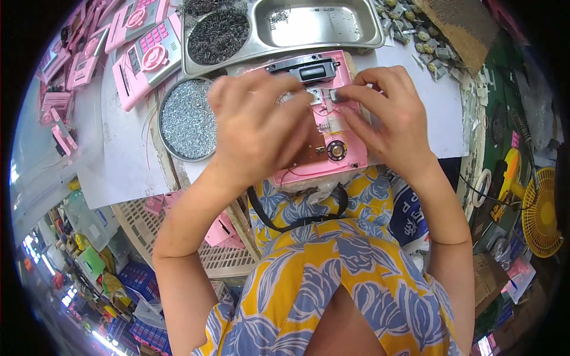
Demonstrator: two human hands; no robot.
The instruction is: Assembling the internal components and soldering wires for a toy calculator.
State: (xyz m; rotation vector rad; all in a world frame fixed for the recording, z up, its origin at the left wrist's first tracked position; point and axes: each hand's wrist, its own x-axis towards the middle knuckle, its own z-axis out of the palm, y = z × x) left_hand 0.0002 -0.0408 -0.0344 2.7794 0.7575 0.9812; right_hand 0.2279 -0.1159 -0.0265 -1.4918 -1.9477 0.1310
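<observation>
We have the pink housing (355,145) open on the bench (444,124), speaker (337,151) seated, closing not yet done. Our right hand (392,113) touches a small grey part (335,96); our left hand (252,127) blurs, and we cannot tell either grip.

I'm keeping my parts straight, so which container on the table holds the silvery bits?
The round dish beside your left hand, heaped with silvery pieces. The compartmented metal tray beyond it holds dark bits instead.

White lettering (412,228) (large, partly hidden) stands on the dark-blue bag (405,204).
</observation>
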